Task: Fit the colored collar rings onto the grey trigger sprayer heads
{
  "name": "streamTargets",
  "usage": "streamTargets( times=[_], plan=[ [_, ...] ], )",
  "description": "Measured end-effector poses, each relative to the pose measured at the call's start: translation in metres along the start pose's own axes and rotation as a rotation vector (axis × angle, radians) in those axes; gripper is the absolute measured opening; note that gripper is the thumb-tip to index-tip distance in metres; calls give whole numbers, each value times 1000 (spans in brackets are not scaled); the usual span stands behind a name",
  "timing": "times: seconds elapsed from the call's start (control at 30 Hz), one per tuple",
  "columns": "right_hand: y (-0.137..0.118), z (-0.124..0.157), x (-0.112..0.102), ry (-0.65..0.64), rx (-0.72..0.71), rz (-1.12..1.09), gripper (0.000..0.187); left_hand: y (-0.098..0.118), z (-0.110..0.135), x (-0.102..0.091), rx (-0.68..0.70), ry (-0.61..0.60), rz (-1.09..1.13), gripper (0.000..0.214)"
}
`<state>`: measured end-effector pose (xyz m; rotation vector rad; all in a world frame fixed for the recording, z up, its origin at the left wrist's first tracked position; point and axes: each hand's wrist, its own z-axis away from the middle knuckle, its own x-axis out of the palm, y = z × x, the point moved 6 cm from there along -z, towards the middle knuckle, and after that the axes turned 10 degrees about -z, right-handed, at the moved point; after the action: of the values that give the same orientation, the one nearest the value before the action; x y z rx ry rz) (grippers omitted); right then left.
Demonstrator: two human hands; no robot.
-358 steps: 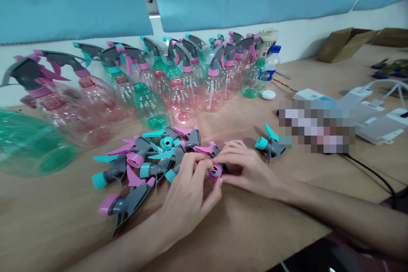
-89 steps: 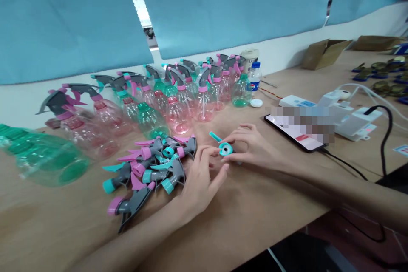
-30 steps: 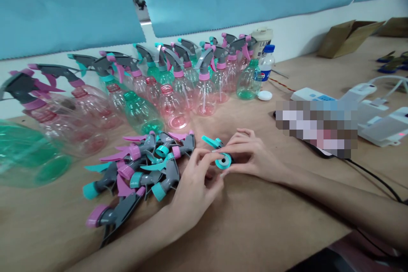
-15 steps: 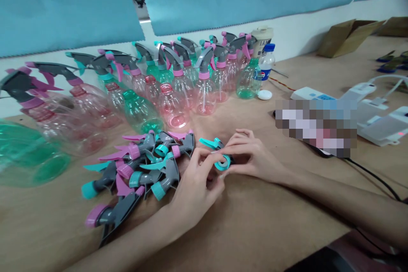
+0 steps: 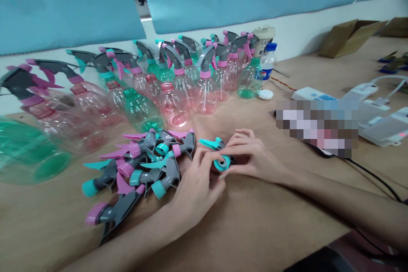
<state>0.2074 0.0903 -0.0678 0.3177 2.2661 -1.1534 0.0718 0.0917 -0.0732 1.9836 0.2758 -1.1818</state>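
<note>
Both my hands meet at the middle of the brown table (image 5: 255, 229) around one grey spray trigger head (image 5: 219, 159) with a teal collar and teal lever. My right hand (image 5: 251, 157) grips its body from the right, fingers curled over it. The fingertips of my left hand (image 5: 196, 187) pinch at the teal collar from the left. Just left of my left hand lies a pile of loose trigger heads (image 5: 143, 165) in grey, pink and teal.
Rows of clear pink and green spray bottles (image 5: 178, 76) stand and lie along the back and left. A small water bottle (image 5: 267, 66) and white cap (image 5: 265, 94) sit behind. A phone, white devices (image 5: 379, 123), cables and cardboard boxes (image 5: 347, 42) occupy the right.
Earlier both hands worked on a pink-collared trigger head; now they hold a teal-collared one. In the last second the hands have barely moved, my left fingers shifting slightly on the collar.
</note>
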Motion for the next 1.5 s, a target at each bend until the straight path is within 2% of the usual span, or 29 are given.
streamTargets(
  times=[0.53, 0.73, 0.9, 1.2, 1.5],
  plan=[
    [-1, -1, 0, -2, 13, -9, 31, -2, 1, 1, -53, -6, -33, 22],
    [8, 0, -8, 64, 72, -2, 29, -3, 1, 4, -46, -81, -62, 16],
    [9, 0, -6, 49, 50, 17, 30, -3, 1, 3, -57, -48, -44, 14],
    [11, -1, -12, 121, 76, 8, 31, -2, 1, -1, -57, -11, -13, 15],
    [11, -1, -14, 113, 75, 26, 32, -6, 5, 0, -117, -28, -6, 15]
  ],
)
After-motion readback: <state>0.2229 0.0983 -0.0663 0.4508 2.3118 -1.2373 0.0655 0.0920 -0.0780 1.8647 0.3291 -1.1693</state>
